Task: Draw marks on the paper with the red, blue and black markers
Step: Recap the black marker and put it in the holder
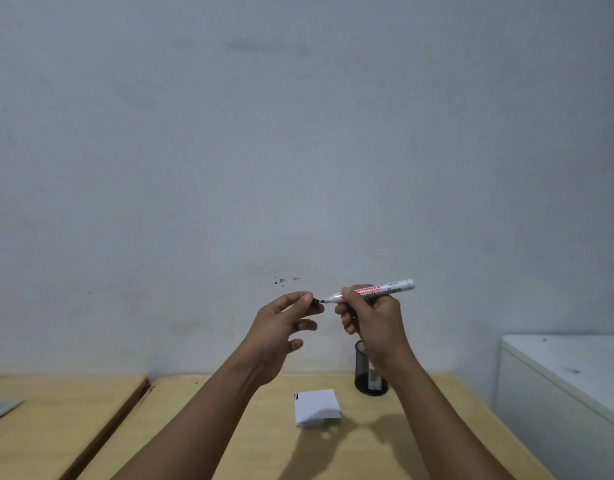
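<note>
Black-tipped marker [375,292] lies level, tip pointing left.

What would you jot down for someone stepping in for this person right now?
Right hand: shut on the white-barrelled marker with a black tip, held level in the air.
Left hand: pinching the small black cap, just off the tip.
Small white folded paper: on the pale wooden table, with short red, blue and black marks already at its top left corner.
Black mesh pen cup: behind the paper, holding other markers.
Left: probably recap this marker and return it to the cup.
</note>
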Demonstrator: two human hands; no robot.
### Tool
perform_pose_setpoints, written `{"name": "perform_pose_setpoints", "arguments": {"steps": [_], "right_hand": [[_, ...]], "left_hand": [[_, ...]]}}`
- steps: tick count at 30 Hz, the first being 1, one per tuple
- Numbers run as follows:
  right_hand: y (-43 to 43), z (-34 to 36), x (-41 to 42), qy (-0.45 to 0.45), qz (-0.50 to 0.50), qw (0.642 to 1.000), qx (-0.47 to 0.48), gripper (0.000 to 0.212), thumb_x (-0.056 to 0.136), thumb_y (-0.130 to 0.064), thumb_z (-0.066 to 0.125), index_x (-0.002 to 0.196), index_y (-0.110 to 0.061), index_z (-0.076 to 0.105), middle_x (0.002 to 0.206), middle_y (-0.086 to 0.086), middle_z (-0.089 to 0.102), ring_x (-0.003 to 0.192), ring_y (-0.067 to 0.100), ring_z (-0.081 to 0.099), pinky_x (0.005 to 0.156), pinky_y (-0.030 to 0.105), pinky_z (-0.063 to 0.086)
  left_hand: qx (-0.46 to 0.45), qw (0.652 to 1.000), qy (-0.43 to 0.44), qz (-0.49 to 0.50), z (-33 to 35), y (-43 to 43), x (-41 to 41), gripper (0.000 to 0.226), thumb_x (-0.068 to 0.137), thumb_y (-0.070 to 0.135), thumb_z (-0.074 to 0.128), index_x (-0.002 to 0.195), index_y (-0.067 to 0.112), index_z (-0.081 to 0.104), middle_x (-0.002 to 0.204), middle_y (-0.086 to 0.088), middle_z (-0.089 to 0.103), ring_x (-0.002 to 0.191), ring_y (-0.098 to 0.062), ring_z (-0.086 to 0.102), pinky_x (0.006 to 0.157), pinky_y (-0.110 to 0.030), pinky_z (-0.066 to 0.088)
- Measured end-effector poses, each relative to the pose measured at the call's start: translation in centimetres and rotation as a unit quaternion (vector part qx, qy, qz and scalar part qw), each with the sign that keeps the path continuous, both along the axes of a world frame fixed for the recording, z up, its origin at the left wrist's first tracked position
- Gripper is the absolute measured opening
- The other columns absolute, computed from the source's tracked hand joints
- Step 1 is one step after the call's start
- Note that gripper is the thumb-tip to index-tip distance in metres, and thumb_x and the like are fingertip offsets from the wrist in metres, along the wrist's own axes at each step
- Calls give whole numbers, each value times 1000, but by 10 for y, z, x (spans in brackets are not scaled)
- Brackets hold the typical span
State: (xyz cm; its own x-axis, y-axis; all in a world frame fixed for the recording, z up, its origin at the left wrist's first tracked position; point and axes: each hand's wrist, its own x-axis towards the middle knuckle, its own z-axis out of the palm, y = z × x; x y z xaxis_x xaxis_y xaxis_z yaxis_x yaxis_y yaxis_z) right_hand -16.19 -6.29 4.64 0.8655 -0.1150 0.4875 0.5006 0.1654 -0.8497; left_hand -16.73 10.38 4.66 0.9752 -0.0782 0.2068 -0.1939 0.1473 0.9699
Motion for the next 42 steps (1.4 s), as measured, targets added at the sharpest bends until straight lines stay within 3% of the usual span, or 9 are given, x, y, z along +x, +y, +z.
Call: {"name": "perform_pose_setpoints", "arguments": {"steps": [6,14,25,30,33,35,37,39,42], "right_hand": [[-17,16,-24,-25,-1,1000,-5,17,96,-13,63,85,-4,73,69,13,68,58,17,56,50,26,46],[-29,34,-38,-32,9,999,-35,20,97,-14,63,91,3,72,69,13,66,58,16,54,51,26,42],[-28,33,-28,17,-14,999,-26,29,93,-32,69,79,-6,69,55,-2,47,49,11,37,50,25,32],[-29,23,-17,73,-69,995,-13,41,91,-45,68,81,-6,75,59,1,61,48,12,45,49,25,39],[-37,13,-4,41,-205,974,-87,41,90,-53,64,78,-14,72,59,-1,60,47,9,46,54,31,42],[-44,4,6,-23,-280,943,-176,25,90,-45,67,95,-21,65,68,-5,57,54,9,49,55,34,45],[-51,-4,14,-61,-314,907,-273,28,89,-36,70,112,-33,55,82,-9,55,62,10,54,56,35,52],[-59,-9,23,-86,-317,884,-334,39,89,-29,71,122,-37,52,92,-15,53,66,5,54,56,27,51],[-66,-12,40,-115,-303,860,-395,28,92,-27,69,119,-32,62,100,-19,53,69,-7,52,59,15,42]], "left_hand": [[30,999,-37,-11,18,-21,-24,23,94,33,63,112,19,65,104,6,78,98,-19,69,78,-38,41],[113,982,-150,12,37,-25,-34,11,88,18,72,98,17,78,83,3,77,66,-6,62,57,-13,45],[295,869,-363,162,35,-36,-19,12,80,18,80,93,19,80,74,8,74,60,5,57,55,-9,39],[289,882,-333,166,30,-46,-4,12,83,20,78,95,17,80,71,16,69,62,5,59,56,-7,41],[309,875,-323,189,28,-49,9,13,84,27,77,96,24,79,75,18,71,70,-2,63,62,-18,49],[338,863,-317,202,27,-52,17,14,84,32,75,97,28,77,77,20,70,72,-3,62,64,-28,54],[362,850,-318,211,27,-58,24,15,84,34,74,99,30,76,79,21,69,73,-3,61,63,-28,53],[375,841,-329,209,26,-66,32,17,85,35,73,101,31,75,81,21,69,73,-1,60,64,-25,52],[384,835,-344,190,22,-78,48,16,85,36,73,101,31,74,82,21,69,75,-1,60,69,-28,54]]}}
